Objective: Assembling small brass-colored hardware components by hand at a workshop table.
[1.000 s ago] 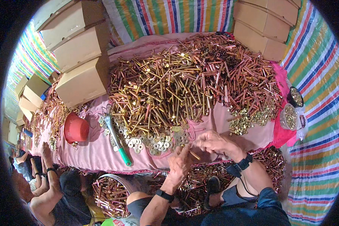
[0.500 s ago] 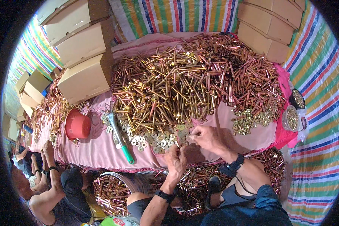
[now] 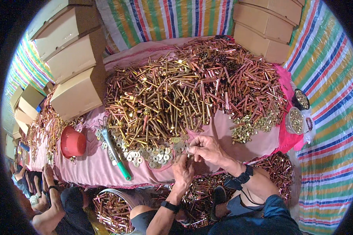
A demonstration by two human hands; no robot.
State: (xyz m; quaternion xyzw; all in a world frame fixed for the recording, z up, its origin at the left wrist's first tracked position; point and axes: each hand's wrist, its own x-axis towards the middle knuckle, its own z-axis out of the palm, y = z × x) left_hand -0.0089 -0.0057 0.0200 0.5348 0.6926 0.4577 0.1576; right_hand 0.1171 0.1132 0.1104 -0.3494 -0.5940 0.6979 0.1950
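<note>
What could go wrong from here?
1. The left hand and right hand meet near the front edge of the pink cloth; anything dropped there could get lost among the loose bolts below.
2. The washers lie right against the bolt heap, so a slide might bury some.
</note>
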